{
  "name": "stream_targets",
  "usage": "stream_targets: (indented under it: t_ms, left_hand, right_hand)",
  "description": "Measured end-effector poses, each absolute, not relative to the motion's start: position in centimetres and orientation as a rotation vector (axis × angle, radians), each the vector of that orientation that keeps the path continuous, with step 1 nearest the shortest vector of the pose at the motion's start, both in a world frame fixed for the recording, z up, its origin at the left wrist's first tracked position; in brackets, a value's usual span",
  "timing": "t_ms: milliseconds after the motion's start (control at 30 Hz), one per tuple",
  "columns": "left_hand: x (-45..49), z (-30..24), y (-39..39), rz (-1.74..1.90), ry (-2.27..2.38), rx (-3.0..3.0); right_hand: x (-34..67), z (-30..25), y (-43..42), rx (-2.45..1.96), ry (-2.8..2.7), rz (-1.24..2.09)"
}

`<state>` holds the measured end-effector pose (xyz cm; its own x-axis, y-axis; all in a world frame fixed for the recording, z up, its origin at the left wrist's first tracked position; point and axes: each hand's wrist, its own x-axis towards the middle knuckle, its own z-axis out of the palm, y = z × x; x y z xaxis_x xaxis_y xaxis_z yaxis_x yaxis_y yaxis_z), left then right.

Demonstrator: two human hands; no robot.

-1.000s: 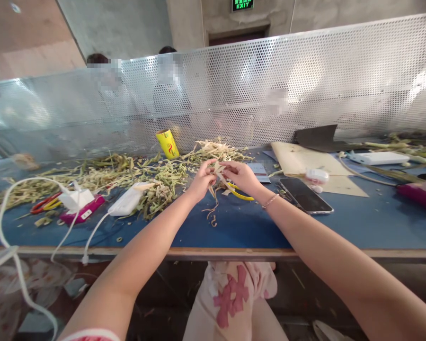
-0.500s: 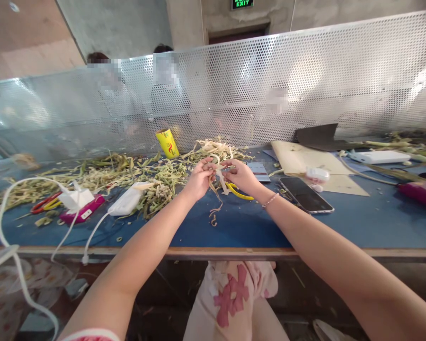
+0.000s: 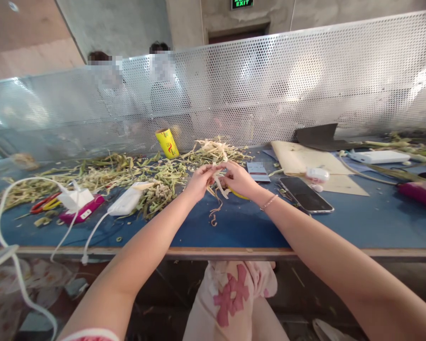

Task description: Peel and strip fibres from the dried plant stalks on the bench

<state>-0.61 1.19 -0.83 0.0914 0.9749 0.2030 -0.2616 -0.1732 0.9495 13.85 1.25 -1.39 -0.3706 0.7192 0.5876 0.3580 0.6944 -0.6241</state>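
Note:
My left hand [image 3: 199, 181] and my right hand [image 3: 238, 179] meet above the blue table [image 3: 234, 227], fingers pinched on a bundle of pale dried plant strips [image 3: 218, 185]. Loose ends of the strips dangle down to the table surface between my wrists. A yellow-handled tool [image 3: 238, 193] lies on the table, mostly hidden under my right hand. A heap of the same pale strips [image 3: 213, 149] lies just beyond my hands.
Green plant scraps [image 3: 120, 173] cover the table's left half. Red scissors [image 3: 44, 203], white chargers [image 3: 128, 201] with cables, a pink box [image 3: 83, 213], a yellow roll [image 3: 167, 143], a phone [image 3: 305, 194], cardboard [image 3: 305, 163] and a perforated metal screen [image 3: 270, 85] surround me; people sit behind the screen.
My hands have drawn slightly closer together on the strips, and the right hand has shifted left, now covering more of the yellow-handled tool. The people behind the screen shifted a little.

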Motion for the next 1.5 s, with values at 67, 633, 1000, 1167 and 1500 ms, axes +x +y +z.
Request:
stream_targets:
  t_ms: [67,633,1000,1167,1500]
  left_hand:
    - [-0.5,-0.9,1.2,1.411,0.829,1.24]
    - [-0.3,-0.3,0.9,1.515,0.788,1.068]
    - [-0.4,-0.1,0.5,1.339,0.738,1.109]
    - [-0.4,0.2,0.0,1.206,0.694,1.206]
    - [-0.8,-0.6,0.8,1.217,0.629,1.228]
  right_hand:
    - [13.8,-1.3,1.2,-0.831,-1.977,0.491]
    - [13.9,-0.8,0.6,-0.856,-2.005,0.333]
    - [13.9,-1.3,1.1,-0.812,-1.951,0.274]
    - [14.0,-1.5,1.5,-0.8,-1.94,0.34]
    - [14.0,-1.7,2.4,-0.842,-1.764,0.559]
